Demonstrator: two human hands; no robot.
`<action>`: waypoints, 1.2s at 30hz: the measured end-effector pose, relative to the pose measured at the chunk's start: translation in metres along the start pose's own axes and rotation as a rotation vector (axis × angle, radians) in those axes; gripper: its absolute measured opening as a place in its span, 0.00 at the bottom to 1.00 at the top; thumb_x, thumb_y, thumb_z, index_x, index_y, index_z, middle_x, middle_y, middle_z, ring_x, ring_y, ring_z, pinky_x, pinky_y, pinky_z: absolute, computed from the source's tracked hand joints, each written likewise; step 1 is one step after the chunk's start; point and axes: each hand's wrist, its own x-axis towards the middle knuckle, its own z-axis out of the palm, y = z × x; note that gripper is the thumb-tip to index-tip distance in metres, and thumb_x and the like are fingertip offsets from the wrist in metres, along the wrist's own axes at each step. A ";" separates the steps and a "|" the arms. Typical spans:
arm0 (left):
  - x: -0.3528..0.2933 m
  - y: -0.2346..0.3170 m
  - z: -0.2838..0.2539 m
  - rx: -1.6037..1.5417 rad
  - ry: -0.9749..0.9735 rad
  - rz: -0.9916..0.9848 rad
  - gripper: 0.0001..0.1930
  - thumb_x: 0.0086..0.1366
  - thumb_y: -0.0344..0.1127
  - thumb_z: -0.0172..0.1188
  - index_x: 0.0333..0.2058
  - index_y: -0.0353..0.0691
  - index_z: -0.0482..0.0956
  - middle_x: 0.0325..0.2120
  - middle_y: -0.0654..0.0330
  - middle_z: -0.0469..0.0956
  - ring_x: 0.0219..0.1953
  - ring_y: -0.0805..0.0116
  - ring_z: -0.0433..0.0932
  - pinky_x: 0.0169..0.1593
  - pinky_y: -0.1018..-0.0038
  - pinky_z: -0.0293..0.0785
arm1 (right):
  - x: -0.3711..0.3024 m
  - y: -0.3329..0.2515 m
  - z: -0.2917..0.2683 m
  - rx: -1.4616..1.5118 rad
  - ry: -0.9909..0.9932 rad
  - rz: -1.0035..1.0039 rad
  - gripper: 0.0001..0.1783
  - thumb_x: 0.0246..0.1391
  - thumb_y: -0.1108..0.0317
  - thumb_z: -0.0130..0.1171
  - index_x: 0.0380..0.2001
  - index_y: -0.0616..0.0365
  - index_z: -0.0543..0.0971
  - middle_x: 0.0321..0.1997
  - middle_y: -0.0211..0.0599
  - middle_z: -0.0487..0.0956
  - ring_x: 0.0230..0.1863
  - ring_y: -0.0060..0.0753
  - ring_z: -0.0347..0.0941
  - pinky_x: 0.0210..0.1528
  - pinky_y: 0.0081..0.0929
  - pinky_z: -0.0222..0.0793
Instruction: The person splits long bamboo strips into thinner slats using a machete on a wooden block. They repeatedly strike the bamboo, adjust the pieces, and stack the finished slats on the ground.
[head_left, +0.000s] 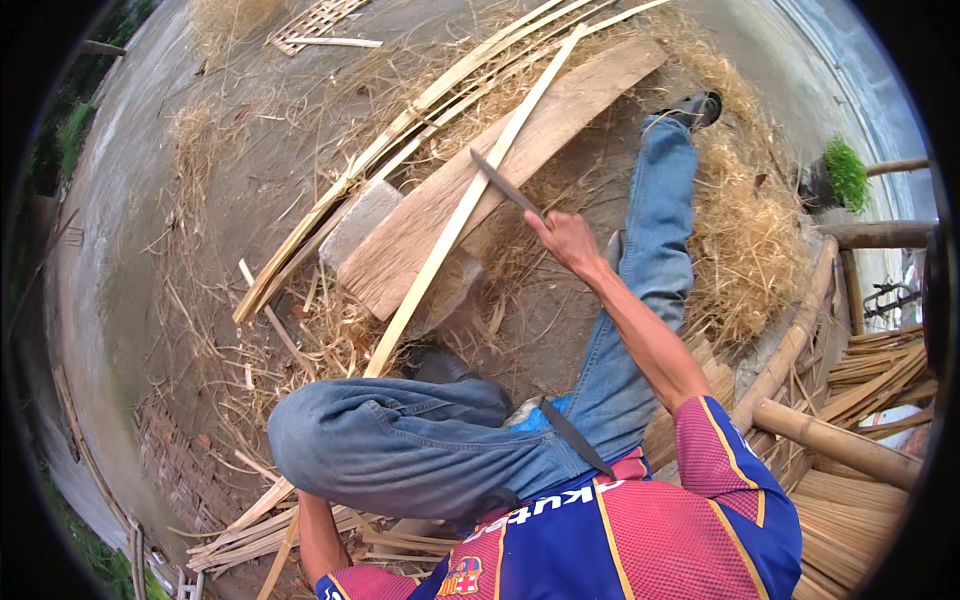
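Note:
My right hand [568, 243] is closed around the handle of a knife [503, 183]. Its dark blade crosses over a long pale strip of split bamboo or wood [455, 222]; whether the edge touches it I cannot tell. Beneath the strip lies a broad wooden plank [405, 246], slanting from near left to far right. The strip's near end runs down to my bent left knee. Of my left arm only the forearm [318, 535] shows, and the hand is hidden behind that leg.
A pale block [362, 218] props the plank's near end. Beyond the plank lies a bundle of long strips [372, 152]. Curly shavings [745, 235] cover the floor at right. More cut strips [265, 530] lie at lower left, and bamboo poles [835, 440] stand at right.

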 end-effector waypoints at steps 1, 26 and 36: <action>0.001 -0.001 -0.002 0.000 0.005 0.004 0.24 0.74 0.54 0.51 0.39 0.36 0.80 0.25 0.60 0.80 0.26 0.69 0.78 0.33 0.73 0.71 | 0.013 -0.001 -0.005 0.014 0.050 0.026 0.37 0.66 0.32 0.42 0.22 0.56 0.78 0.12 0.29 0.70 0.12 0.24 0.67 0.12 0.28 0.62; -0.041 0.003 0.015 -0.069 0.018 -0.032 0.23 0.74 0.53 0.52 0.43 0.35 0.81 0.28 0.58 0.82 0.30 0.67 0.80 0.36 0.72 0.73 | 0.067 0.069 -0.112 0.069 0.545 0.232 0.46 0.62 0.29 0.43 0.14 0.66 0.76 0.16 0.52 0.75 0.21 0.52 0.74 0.28 0.49 0.66; 0.079 0.142 0.076 -0.166 -0.008 0.078 0.23 0.74 0.53 0.52 0.44 0.35 0.81 0.30 0.57 0.83 0.31 0.67 0.81 0.37 0.72 0.74 | 0.016 -0.010 -0.008 -0.039 0.327 -0.137 0.39 0.61 0.33 0.53 0.15 0.61 0.72 0.12 0.47 0.71 0.17 0.39 0.70 0.22 0.43 0.64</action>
